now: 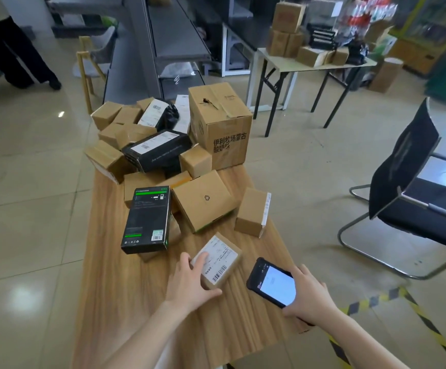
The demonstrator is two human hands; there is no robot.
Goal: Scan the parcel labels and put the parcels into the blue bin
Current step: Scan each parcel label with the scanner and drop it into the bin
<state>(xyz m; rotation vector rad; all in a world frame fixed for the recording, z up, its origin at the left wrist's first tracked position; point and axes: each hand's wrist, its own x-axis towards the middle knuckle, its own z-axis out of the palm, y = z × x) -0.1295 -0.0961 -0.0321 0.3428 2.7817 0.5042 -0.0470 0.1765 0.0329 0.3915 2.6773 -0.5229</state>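
A small brown parcel point(223, 258) with a white barcode label on top lies near the front of the wooden table point(115, 288). My left hand point(190, 283) rests on its left side, fingers on the label and thumb against its near edge. My right hand point(309, 299) holds a black handheld scanner point(272, 282) with a lit screen, just right of that parcel. Behind lie several more parcels: a black box with green print point(147, 219), a brown box with a recycling mark point(203, 201), a small brown box point(252, 211) and a big carton point(220, 123). No blue bin is in view.
A black office chair point(413, 187) stands on the right. Yellow-black tape point(392, 299) marks the floor beside the table. A folding table point(296, 65) with cartons stands behind, grey shelving point(168, 35) at the back, and a person's legs point(11, 54) at the top left.
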